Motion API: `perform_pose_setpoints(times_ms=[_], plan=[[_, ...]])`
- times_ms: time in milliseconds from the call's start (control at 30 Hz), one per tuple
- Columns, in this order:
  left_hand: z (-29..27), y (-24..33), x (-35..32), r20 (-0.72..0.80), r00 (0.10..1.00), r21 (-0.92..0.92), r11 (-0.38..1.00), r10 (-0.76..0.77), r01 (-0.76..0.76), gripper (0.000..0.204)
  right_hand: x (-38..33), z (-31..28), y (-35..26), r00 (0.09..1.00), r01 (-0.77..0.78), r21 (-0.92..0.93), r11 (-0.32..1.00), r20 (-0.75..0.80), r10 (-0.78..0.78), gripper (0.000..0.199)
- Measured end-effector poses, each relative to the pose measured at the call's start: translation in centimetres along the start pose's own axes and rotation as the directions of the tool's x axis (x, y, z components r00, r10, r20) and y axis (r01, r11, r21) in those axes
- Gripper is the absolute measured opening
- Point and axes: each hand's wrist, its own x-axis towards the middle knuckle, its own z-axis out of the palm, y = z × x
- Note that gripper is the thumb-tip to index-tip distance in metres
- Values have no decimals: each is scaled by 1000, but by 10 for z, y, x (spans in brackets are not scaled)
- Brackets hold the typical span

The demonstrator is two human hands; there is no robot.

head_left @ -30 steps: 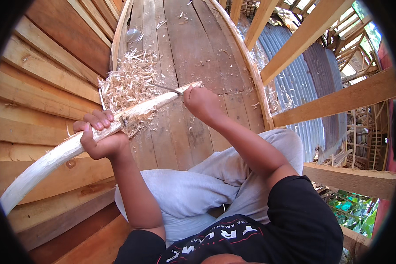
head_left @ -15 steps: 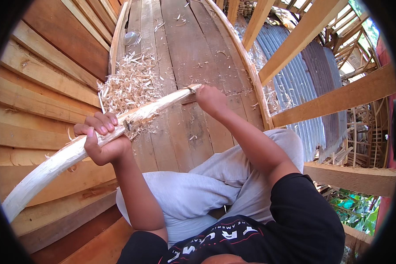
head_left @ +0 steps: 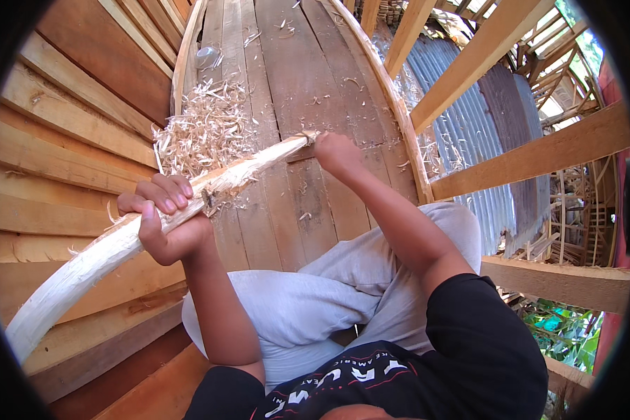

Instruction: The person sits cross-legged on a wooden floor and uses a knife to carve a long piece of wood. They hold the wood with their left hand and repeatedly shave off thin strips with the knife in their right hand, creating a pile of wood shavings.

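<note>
Here, the left hand [head_left: 162, 222] is wrapped tight around a long, pale, curved wooden pole [head_left: 112, 248] whose bark has been shaved off, fingers curled over the top and thumb pressed along its near side. The pole runs from the lower left, over the stacked brown side planks [head_left: 56, 140], up across the grey weathered plank floor [head_left: 294, 77] toward its middle. At the pole's far end the right hand [head_left: 337, 152] is closed into a fist touching the tip; what it grips there is hidden by the knuckles, so I cannot tell whether a tool is in it. Just beyond the pole, against the left edge of the floor, lies a heap of pale curled wood shavings [head_left: 199, 126], with loose curls scattered farther up the boards. A small round grey object [head_left: 206, 57] sits near the floor's far left edge; its kind is unclear. A bent pale wooden rail [head_left: 388, 105] borders the floor's right edge, and beyond it corrugated metal sheeting [head_left: 462, 133] shows below bare timber beams [head_left: 539, 150]. The person's grey trousers [head_left: 315, 301] fill the near end of the floor.
</note>
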Motion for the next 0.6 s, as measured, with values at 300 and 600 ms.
perform_pose_setpoints(times_ms=[300,600], plan=[[-8,2,0,-22,999,-3,1000,23,-23,9,-25,-17,-49,990,-136,35,990,38,134,51],[-15,4,2,-9,1000,-30,999,18,-18,11,-24,-24,-42,986,-156,-39,987,48,158,47]])
